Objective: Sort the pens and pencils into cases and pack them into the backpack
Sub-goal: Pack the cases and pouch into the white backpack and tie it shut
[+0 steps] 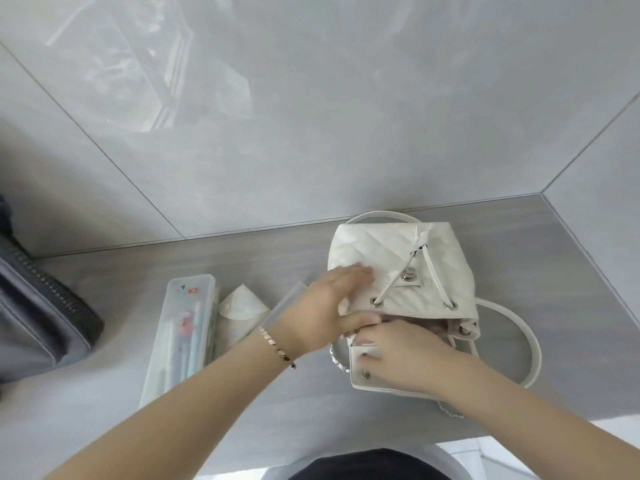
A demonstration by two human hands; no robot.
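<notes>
While your left hand [343, 292] grips the front rim of the white backpack [433, 271] lying on the grey surface [156, 265], your right hand [405, 355] rests on its flap [360, 384], fingers bent at the mouth; whether it holds anything is unclear. The clear pen case [180, 334] lies well left.

The backpack [408, 271] lies right of centre on the counter [242, 265], which meets the wall [311, 116] in the upper frame. Its mouth faces the lower edge. The left hand [332, 299] holds the backpack's rim from the left. Below it, the right hand [401, 351] curls over the flap [374, 379]. A pencil case [183, 327] lies left of centre, and a second case [287, 303] lies between it and the backpack. A bag [41, 317] sits at the left edge.
</notes>
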